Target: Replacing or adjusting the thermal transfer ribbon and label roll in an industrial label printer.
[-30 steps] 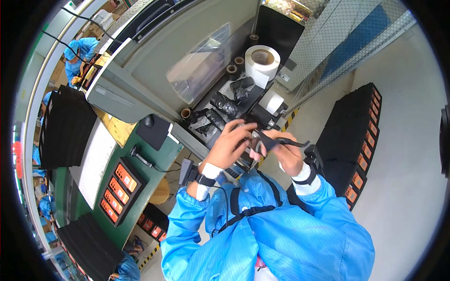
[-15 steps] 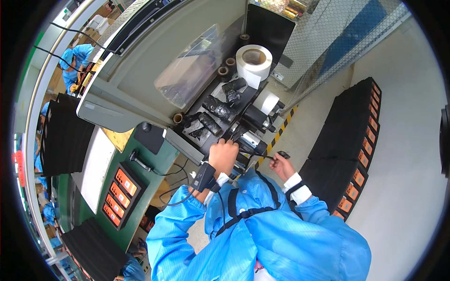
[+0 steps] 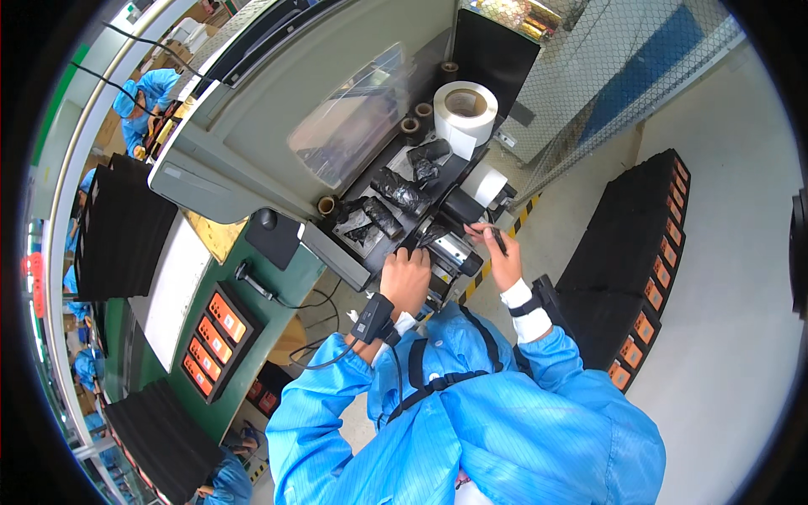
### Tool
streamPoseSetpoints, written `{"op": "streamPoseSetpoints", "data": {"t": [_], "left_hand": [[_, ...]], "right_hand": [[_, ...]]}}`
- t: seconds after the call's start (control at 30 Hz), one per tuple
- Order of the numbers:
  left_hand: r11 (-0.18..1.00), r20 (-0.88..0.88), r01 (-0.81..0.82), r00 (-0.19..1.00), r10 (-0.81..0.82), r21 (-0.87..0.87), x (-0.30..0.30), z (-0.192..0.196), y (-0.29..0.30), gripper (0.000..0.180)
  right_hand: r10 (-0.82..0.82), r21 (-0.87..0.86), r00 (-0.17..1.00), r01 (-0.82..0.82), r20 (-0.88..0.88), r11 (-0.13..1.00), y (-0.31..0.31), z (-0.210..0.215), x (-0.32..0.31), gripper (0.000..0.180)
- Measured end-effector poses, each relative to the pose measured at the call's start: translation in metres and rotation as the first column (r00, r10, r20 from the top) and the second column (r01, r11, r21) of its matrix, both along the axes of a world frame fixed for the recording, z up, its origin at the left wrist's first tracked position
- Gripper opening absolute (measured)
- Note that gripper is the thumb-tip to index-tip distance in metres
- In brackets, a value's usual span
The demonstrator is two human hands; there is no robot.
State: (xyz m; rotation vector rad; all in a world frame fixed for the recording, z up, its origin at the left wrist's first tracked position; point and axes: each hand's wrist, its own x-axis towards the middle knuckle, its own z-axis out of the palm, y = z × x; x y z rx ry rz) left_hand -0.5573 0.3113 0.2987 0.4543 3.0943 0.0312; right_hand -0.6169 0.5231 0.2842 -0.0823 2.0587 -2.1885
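My left hand (image 3: 405,280) is at the near edge of an open-topped roller machine (image 3: 442,215), beside its silver cylinder (image 3: 453,250). Its fingers are bent together against the machine; what they grip is hidden. Right of the cylinder, my right hand (image 3: 505,260) holds a slim dark tool (image 3: 499,241) in closed fingers, its kind too small to tell. Its fingertips reach toward the black roll (image 3: 463,206) on the machine. A white label roll (image 3: 486,184) sits just beyond that one. Crumpled black film rolls (image 3: 399,191) lie on the black shelf to the left.
A large white label roll (image 3: 465,111) and brown cores (image 3: 410,125) stand farther back. On the green bench (image 3: 286,282) at left are a handheld scanner (image 3: 252,280) and a black tray of orange boxes (image 3: 215,345). Stacked black trays (image 3: 619,252) line the right. Co-workers sit far left.
My right hand has moved up and inward to the machine, with the dark tool now upright in its fingers. My left hand stays at the machine. The whole view has shifted slightly.
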Motion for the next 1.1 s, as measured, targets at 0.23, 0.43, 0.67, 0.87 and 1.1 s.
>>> {"op": "streamPoseSetpoints", "data": {"t": [0.23, 0.43, 0.67, 0.87, 1.1], "left_hand": [[0.994, -0.12, 0.03, 0.993, -0.017, 0.108, 0.008, -0.001, -0.004, 0.045], [0.627, 0.182, -0.292, 0.955, 0.235, 0.722, 0.0, 0.046, -0.012, 0.04], [0.779, 0.078, -0.035, 0.997, -0.018, 0.626, -0.023, 0.049, -0.03, 0.019], [0.983, 0.113, 0.178, 0.977, -0.181, 0.041, -0.014, 0.02, -0.016, 0.008], [0.989, 0.221, 0.149, 0.964, -0.148, 0.009, -0.017, 0.007, 0.005, 0.022]], "right_hand": [[0.222, 0.155, 0.959, -0.196, -0.175, 0.968, -0.039, 0.052, -0.053, 0.033], [0.482, 0.324, 0.854, -0.408, -0.195, 0.854, -0.055, 0.1, -0.027, 0.023], [0.411, 0.201, 0.909, -0.392, -0.066, 0.898, -0.036, 0.079, 0.029, 0.025], [0.325, 0.506, 0.936, -0.217, -0.134, 0.835, 0.013, -0.004, 0.071, 0.023], [0.021, 0.058, 0.982, -0.033, 0.188, 0.998, 0.023, -0.102, 0.089, 0.023]]}}
